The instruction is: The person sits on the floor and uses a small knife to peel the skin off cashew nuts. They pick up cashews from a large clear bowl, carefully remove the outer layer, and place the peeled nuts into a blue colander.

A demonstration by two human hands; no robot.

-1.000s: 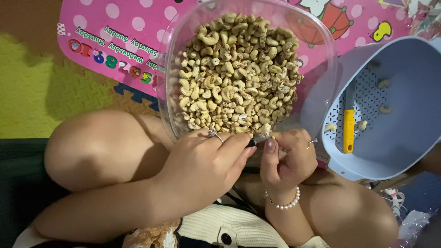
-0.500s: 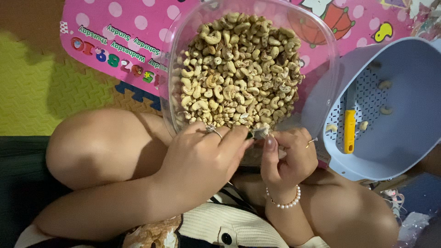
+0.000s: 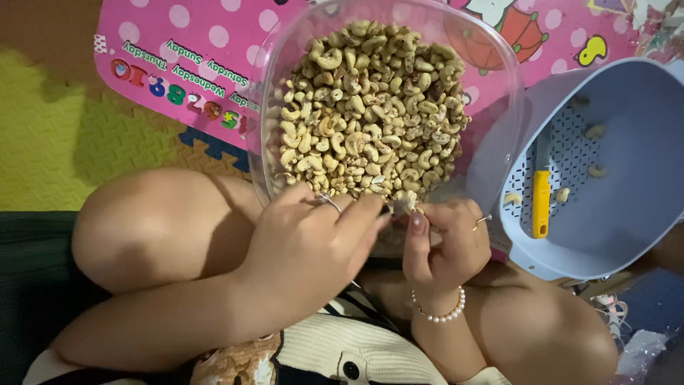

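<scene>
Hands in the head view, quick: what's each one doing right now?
Left hand: fingers curled shut at the rim of the clear bowl; what it holds cannot be told.
Right hand: closed, pinching a cashew at its fingertips.

Pink polka-dot play mat (image 3: 178, 43), yellow-green foam floor tiles (image 3: 64, 142), even light

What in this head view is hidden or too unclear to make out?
- Cashew pinched between both hands: mostly covered by fingertips.
- Left hand: a tool may be in it, hidden by fingers.
- Blue basket: cut off by the right edge.
- Clear bowl: near rim hidden behind the right hand.
</scene>
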